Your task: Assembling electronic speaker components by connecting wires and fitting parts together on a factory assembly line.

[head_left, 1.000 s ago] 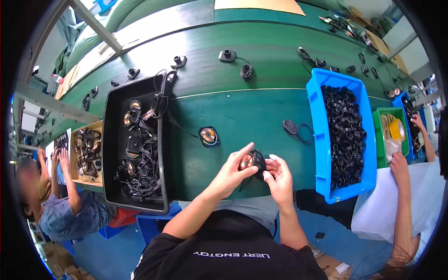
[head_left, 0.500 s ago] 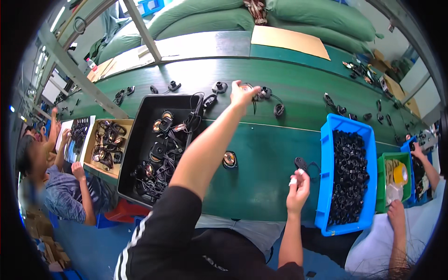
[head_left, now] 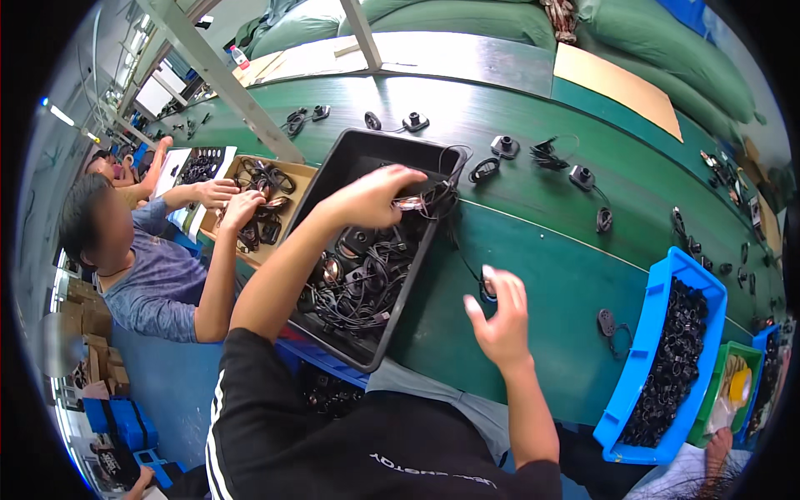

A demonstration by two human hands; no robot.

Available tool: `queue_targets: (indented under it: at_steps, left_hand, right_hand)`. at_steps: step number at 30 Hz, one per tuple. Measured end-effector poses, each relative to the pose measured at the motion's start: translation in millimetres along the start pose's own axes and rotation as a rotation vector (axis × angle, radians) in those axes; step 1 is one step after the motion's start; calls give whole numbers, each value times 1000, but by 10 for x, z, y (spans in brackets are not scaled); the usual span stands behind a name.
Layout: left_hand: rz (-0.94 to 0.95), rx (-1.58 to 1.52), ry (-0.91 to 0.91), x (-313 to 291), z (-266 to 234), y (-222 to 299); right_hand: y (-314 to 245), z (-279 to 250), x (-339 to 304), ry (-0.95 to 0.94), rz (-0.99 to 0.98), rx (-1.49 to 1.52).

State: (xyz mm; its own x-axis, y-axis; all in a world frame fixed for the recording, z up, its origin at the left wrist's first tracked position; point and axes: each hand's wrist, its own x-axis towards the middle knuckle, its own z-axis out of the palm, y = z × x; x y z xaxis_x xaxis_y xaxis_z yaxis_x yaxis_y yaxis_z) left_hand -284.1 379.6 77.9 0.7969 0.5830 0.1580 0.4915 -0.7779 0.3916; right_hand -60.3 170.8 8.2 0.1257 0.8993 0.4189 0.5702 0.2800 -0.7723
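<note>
My left hand [head_left: 375,198] is over the far right part of a black tray [head_left: 336,162], its fingers closed on a round copper-coloured part [head_left: 408,202] with black cable about it. Inside the tray lie tangled black cables [head_left: 358,287] and more round parts. My right hand [head_left: 503,321] is over the green table, thumb and fingers apart around a small dark round piece [head_left: 487,292]. That piece is partly hidden by the fingers, and whether they touch it is hard to tell. A thin black cable runs down toward it from the tray's corner.
A blue bin [head_left: 618,417] full of small black parts stands right, beside a black oval device [head_left: 606,321]. Black camera-like units [head_left: 503,147] with coiled cables line the far green surface. At left, a co-worker [head_left: 158,275] handles cabled parts in a cardboard box [head_left: 302,179].
The view has turned left. My left hand has come back from the row of units to above the black tray. My right hand has moved left, from near the oval device to the small round piece.
</note>
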Motion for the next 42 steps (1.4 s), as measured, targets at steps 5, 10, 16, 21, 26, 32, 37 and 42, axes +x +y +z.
queue_targets:
  at_steps: [5,10,16,21,26,32,37,42]
  left_hand:
    - [-31,-126,33,-49,335,83]
    - [-145,65,30,-51,387,-30]
    - [10,162,239,-131,219,451]
    - [33,67,230,-239,254,740]
    - [117,309,246,-127,465,-29]
    - [71,40,387,-69,33,-171]
    - [-178,-92,576,-250,-652,-25]
    - [-121,-67,412,-362,-875,-79]
  right_hand:
    - [181,510,819,-231,351,35]
    - [-284,1,794,183,119,-65]
    - [-695,-592,607,356,156,95]
    - [-694,-718,433,299,212,139]
    - [-623,-476,466,233,190,227]
    - [-550,-300,607,183,184,306]
    - [-692,-75,840,161,178,319]
    - [-868,29,952,247,164,270]
